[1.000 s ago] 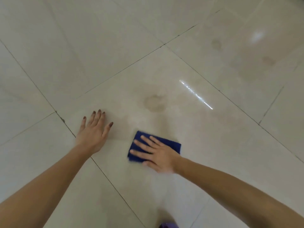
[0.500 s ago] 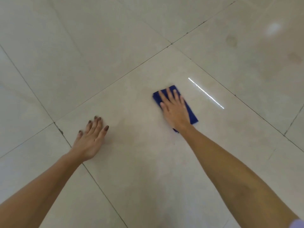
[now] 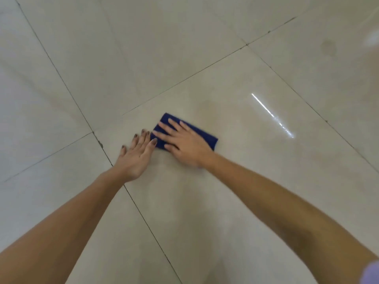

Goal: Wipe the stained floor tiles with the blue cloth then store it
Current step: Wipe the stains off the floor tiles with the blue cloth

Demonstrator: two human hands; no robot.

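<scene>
View from the head camera, looking down at glossy cream floor tiles (image 3: 205, 201) divided by dark grout lines (image 3: 143, 218).

(a) The blue cloth (image 3: 208, 140), folded to a small rectangle, lies flat on the large central tile, close to the middle of the view, with its long axis running from 10 o'clock to 4 o'clock.

(b) The right hand (image 3: 184, 143) presses on top of the cloth, palm down. Its fingers (image 3: 167, 128) are straight and slightly spread, pointing toward 10 o'clock, and grip nothing. The outline near the wrist is blurred.

(c) The left hand (image 3: 136, 155) rests flat on the same tile at 8 o'clock of the cloth. Its fingers are extended and close together, holding nothing. The thumb tip (image 3: 153, 141) meets the cloth's nearer short edge.

(d) A faint brownish stain (image 3: 209, 107) shows on the tile at 1 o'clock of the cloth and close to it. A second round stain (image 3: 328, 48) lies on another tile, well apart toward 2 o'clock.

(e) A bright streak of reflected light (image 3: 272, 115) crosses the central tile at 3 o'clock of the cloth.

(f) A lilac sleeve (image 3: 373, 273) edge appears at the 5 o'clock corner.
</scene>
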